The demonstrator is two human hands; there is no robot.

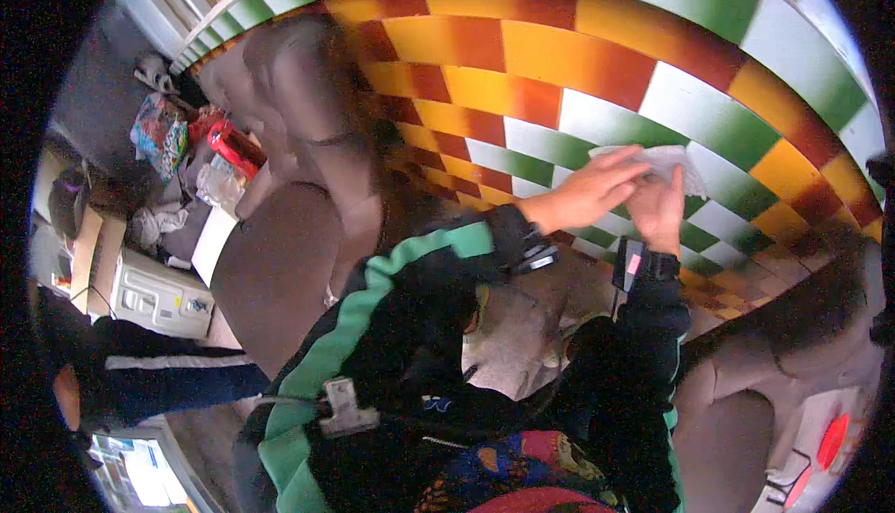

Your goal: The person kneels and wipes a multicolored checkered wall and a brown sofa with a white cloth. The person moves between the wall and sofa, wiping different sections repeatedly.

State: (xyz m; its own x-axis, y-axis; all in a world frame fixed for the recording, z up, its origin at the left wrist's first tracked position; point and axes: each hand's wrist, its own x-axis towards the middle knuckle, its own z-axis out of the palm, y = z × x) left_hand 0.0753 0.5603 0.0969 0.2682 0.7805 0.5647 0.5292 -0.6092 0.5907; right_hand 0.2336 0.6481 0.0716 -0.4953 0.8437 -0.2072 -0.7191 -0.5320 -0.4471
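Observation:
A thin white cloth point(682, 161) is spread against the tiled wall point(531, 51), which has orange, brown, green and white tiles. My right hand point(656, 206) is at the cloth, palm partly turned up, with the cloth bunched behind its fingers. From the left, my left hand point(586, 191) reaches across with its fingers straight, and their tips overlap the cloth and my right hand. Whether the left fingers grip the cloth is hidden. Both wrists carry dark straps with small devices.
Brown padded seats point(280, 268) stand left and lower right. Beyond the left seat are a red bottle point(234, 148), a colourful plastic bag point(159, 136) and a beige case point(162, 297). A person's dark-clothed leg point(189, 387) is near a lit screen point(140, 472).

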